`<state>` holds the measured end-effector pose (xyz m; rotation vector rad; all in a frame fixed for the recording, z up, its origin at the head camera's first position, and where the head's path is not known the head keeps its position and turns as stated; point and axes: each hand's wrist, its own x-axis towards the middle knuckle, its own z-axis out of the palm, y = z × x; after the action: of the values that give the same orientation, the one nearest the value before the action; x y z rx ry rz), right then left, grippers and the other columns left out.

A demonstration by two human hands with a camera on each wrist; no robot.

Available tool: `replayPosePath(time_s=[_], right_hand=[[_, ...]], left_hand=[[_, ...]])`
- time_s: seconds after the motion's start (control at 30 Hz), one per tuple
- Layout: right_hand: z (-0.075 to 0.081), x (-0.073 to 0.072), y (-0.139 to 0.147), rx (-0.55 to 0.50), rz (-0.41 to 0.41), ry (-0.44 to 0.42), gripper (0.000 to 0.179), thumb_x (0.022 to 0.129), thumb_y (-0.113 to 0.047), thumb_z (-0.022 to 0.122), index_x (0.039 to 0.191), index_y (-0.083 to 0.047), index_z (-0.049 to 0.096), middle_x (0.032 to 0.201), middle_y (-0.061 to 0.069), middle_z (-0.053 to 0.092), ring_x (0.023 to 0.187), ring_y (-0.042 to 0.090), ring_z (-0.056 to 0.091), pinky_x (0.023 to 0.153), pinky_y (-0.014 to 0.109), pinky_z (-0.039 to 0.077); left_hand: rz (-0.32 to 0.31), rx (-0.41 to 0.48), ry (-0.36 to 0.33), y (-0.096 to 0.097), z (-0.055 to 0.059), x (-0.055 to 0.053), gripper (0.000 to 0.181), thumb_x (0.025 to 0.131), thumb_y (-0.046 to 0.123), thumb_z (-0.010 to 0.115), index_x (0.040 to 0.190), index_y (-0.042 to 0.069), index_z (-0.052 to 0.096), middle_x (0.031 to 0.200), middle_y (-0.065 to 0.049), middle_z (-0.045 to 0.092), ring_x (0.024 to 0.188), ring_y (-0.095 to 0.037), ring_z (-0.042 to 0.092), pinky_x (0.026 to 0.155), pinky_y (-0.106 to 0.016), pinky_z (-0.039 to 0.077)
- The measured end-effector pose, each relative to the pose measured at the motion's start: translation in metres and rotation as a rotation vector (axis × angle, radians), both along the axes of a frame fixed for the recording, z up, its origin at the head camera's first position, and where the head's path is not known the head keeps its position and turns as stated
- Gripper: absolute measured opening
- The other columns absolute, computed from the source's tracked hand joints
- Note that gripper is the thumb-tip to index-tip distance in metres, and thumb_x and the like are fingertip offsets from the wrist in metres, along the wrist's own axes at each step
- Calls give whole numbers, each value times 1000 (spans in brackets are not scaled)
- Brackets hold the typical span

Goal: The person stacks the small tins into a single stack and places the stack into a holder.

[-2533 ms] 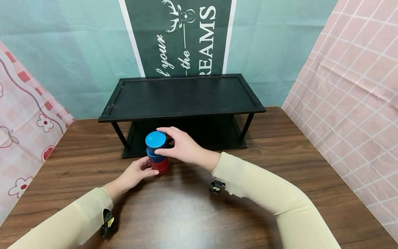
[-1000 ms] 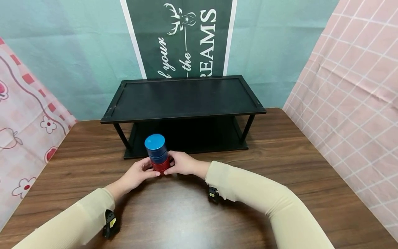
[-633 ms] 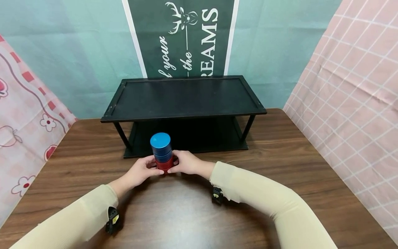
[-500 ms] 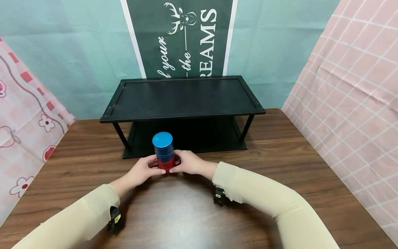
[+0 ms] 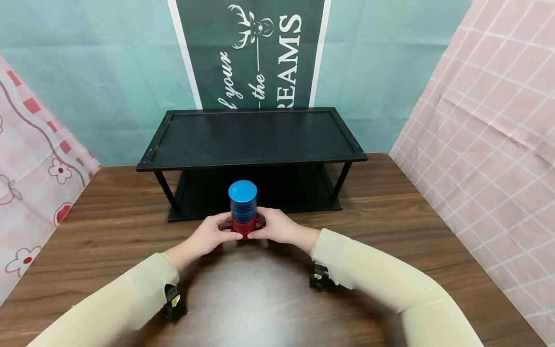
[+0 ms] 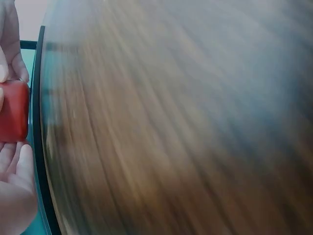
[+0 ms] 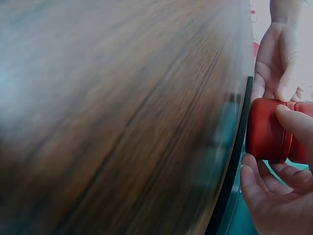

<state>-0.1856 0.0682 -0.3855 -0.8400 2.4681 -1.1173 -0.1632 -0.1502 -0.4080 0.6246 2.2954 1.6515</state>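
An upright stack of cups stands on the table in front of the black shelf, dark blue cups (image 5: 243,200) above red ones (image 5: 244,226). The top face is bright blue and round. My left hand (image 5: 212,234) grips the red base from the left, thumb at the front. From the right, my right hand (image 5: 277,226) grips the same base, its thumb close to the left thumb. In the right wrist view the lowest red cup (image 7: 266,129) has a rounded lower edge, with another red piece beyond a seam. Only the lower red part (image 6: 14,111) shows in the left wrist view.
A black two-tier shelf (image 5: 256,137) stands behind the stack, its lower board just past the hands. Wood-grain table (image 5: 260,299) spreads in front and to both sides. Cloths hang at the back and both sides. A small black device (image 5: 174,302) sits on each sleeve.
My right hand has left the top blue cup and moved down to the red base. Since then both hands have shifted the whole stack to the right along the shelf front.
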Motion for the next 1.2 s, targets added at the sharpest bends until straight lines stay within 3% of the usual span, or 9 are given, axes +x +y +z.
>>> replayPosePath(time_s=[0.57,1.2], right_hand=[[4,3,29,-38,-25,8,46,81,-18,74,121,-5,55,111,7,64,95,17,62,84,30,51],[6,6,53,-69,-57,13,48,82,-20,74,123,-7,54,114,7,62,97,19,62,84,34,51]], left_hand=[[-8,11,-28,28,4,-5,56,82,11,72,132,-1,49,128,-15,55,115,-29,54,94,-41,45],[-23,27,7,51,10,-8,54,83,11,71,130,-3,49,127,-17,55,113,-30,55,93,-41,46]])
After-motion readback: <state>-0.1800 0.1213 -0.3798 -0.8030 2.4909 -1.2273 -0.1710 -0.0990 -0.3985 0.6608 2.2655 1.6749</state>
